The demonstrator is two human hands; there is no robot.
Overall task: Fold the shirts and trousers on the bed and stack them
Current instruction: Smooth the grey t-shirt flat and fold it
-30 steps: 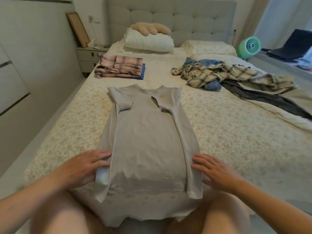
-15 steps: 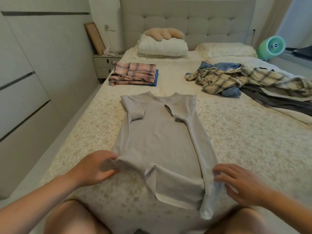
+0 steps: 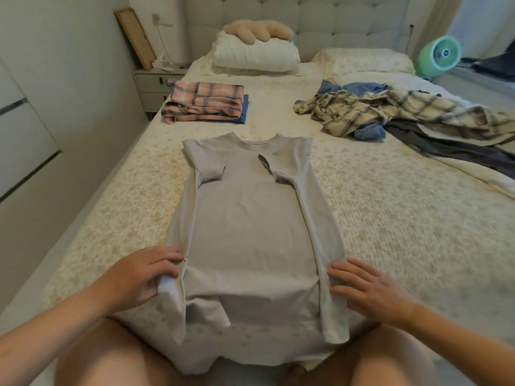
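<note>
1. A grey T-shirt (image 3: 250, 235) lies flat on the bed (image 3: 390, 218), collar away from the person, both sides and sleeves folded inward, hem hanging over the near edge.
2. The left hand (image 3: 142, 277) pinches the shirt's left folded edge near the hem, fingers curled over the cloth.
3. The right hand (image 3: 365, 288) rests with straight, spread fingers on the shirt's right folded edge.
4. Beyond the shirt's left shoulder sits a folded pink plaid stack (image 3: 204, 105); beyond its right, an unfolded heap of clothes (image 3: 390, 112).

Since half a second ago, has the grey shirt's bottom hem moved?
Yes. The grey shirt had its hem lifted up the bed; now it lies back down at the near edge, left hand gripping its side.
</note>
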